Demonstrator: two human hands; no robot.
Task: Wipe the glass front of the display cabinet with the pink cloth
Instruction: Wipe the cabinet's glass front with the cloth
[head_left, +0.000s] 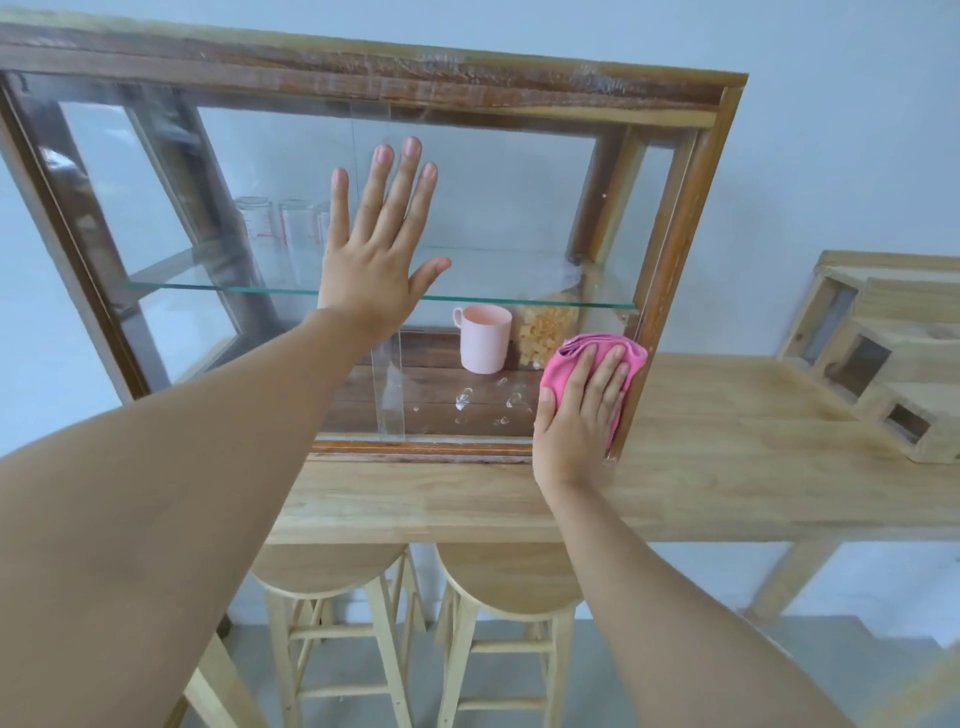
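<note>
The display cabinet (363, 62), wood-framed with a glass front (493, 208), stands on a pale wooden surface (727, 457). At about ten o'clock behind the glass, clear tumblers (270, 234) stand on the glass shelf (208, 287). The left hand (376, 260) lies flat against the pane near the centre, its grip spread wide and holding nothing. Below the shelf, at about five o'clock of that hand, a pink mug (485, 338) stands just beside a bag of pale crunchy snacks (550, 330). At the cabinet's four o'clock corner the right hand (582, 415) presses the pink cloth (587, 358) against the glass and frame, fingers flat upon it, not curled around it. Two wooden stools (332, 566) sit under the surface at six o'clock, and a small wooden rack (878, 348) stands at three o'clock.
</note>
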